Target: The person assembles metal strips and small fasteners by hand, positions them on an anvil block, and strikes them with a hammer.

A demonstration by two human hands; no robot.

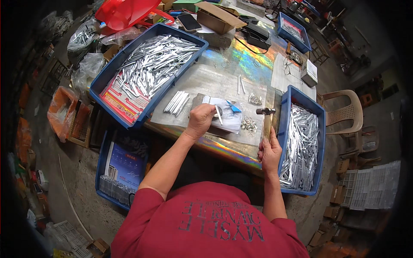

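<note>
My left hand (201,120) pinches a thin silver metal strip (219,115), held over a paper-covered block (232,124) at the table's near edge. A small blue piece (233,106) lies on that paper. In my right hand (270,152) is a hammer (267,124), gripped by its wooden handle with the head pointing away from me, right of the block. Small shiny metal parts (248,124) lie heaped between block and hammer, with a second small heap (254,99) behind. A row of silver strips (176,103) rests left of the block.
Blue trays of silver strips stand left (92,96) and right (319,150) of the work spot; another (282,30) sits farther back. A phone (189,22), a cardboard box (217,19) and a red bag (124,15) crowd the far left. A plastic chair (344,112) stands at right.
</note>
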